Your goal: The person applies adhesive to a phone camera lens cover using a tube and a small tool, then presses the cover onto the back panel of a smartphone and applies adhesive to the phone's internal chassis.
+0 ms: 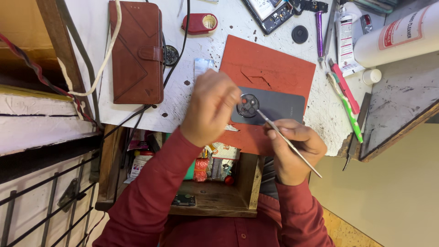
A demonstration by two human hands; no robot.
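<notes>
A dark grey phone back cover (280, 105) with a round camera module (248, 105) lies on a red-orange mat (270, 68). My left hand (212, 107) rests on the cover's left end, fingers curled over its edge. My right hand (295, 148) grips thin metal tweezers (286, 139), whose tip touches the camera module. Both sleeves are dark red.
A brown leather wallet case (137, 50) lies at the left, with a red oval holder (200, 23) behind it. An opened phone (270, 13), a purple screwdriver (319, 32), a green toothbrush (347, 107) and a white bottle (398, 34) sit at the right. An open wooden drawer (215, 183) is below.
</notes>
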